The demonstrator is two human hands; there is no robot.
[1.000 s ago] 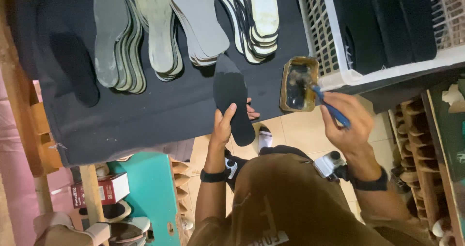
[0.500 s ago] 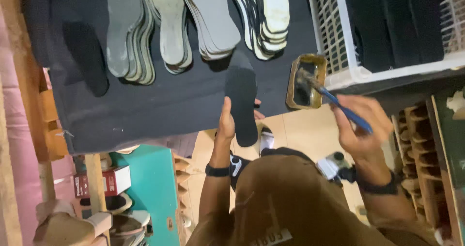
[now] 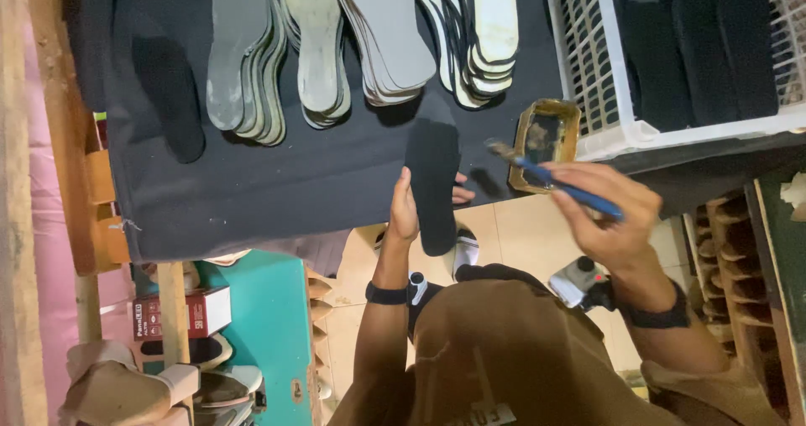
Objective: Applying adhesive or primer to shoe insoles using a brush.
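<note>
Brushing black insole [image 3: 432, 182] — red box [image 3: 180, 313] below.

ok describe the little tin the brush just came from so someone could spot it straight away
Find the black work table and the white slatted crate at its edge. The tin sits beside the crate's corner, past the tip of the blue-handled brush in the right hand. It is the only small, yellowish, rectangular container there; everything else nearby is flat insoles.

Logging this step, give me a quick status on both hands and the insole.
Left hand grips black insole at table edge. Right hand holds blue brush, bristles between insole and glue tin. Nothing in the way.
</note>
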